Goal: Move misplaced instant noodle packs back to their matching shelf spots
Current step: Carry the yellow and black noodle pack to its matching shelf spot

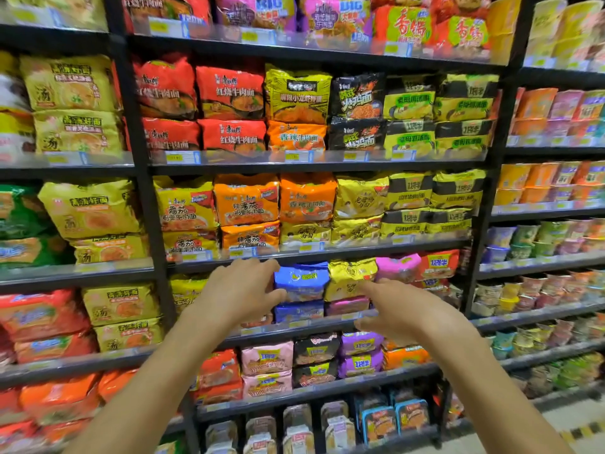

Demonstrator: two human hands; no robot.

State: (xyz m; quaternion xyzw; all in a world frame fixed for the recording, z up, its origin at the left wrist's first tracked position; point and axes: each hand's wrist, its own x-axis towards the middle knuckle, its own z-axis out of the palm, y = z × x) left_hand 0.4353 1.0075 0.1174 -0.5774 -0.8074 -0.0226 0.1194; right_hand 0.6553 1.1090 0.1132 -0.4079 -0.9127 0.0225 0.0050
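Both hands are raised before the fourth shelf down. The left hand [240,291] has its fingers spread and curved, gripping nothing; its fingertips lie at the left edge of the blue noodle pack [301,280], contact uncertain. The right hand [397,311] is likewise loose and empty, thumb below, its fingertips at the lower right corner of the gold noodle pack [350,278]. The gold pack sits on top of a pink pack [347,305], just beside the blue one, between the two hands.

Writing on these packs is too blurred to read. Higher up, beyond the fingers, red packs [230,93] read 红烧牛肉面 and an orange pack [297,139] reads 香辣牛肉面.

The black shelf edge [327,253] runs just above the left fingertips. Yellow price tags [240,253] line it, unreadable. The gap above the blue and gold packs is narrow.
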